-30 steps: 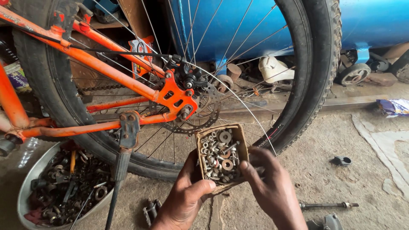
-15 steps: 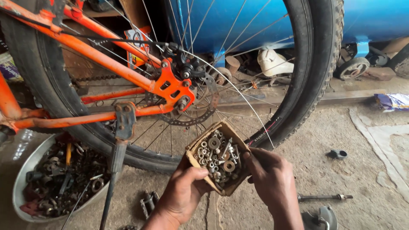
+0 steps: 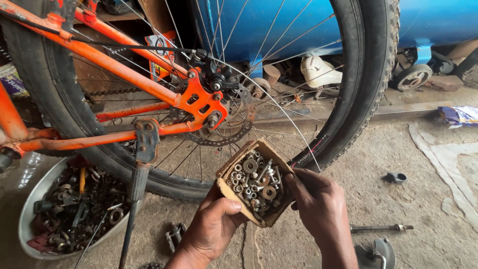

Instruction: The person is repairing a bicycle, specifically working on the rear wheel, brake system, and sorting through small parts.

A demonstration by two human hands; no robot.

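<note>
My left hand grips a small brown cardboard box by its near left corner, tilted toward me. Several nuts, washers and bolts fill the box. My right hand rests against the box's right side, with its fingertips at the edge of the hardware. Just behind the box is the rear wheel of an orange bicycle frame, with its brake disc and axle mount close above the box.
A metal bowl of dark greasy parts sits on the ground at left, beside the crank arm. A long bolt, a small clamp and a pedal lie on the concrete. A blue drum stands behind the wheel.
The box has turned and tilted in my hands, one corner now pointing up. My right hand has shifted to the box's right edge. The view has moved slightly.
</note>
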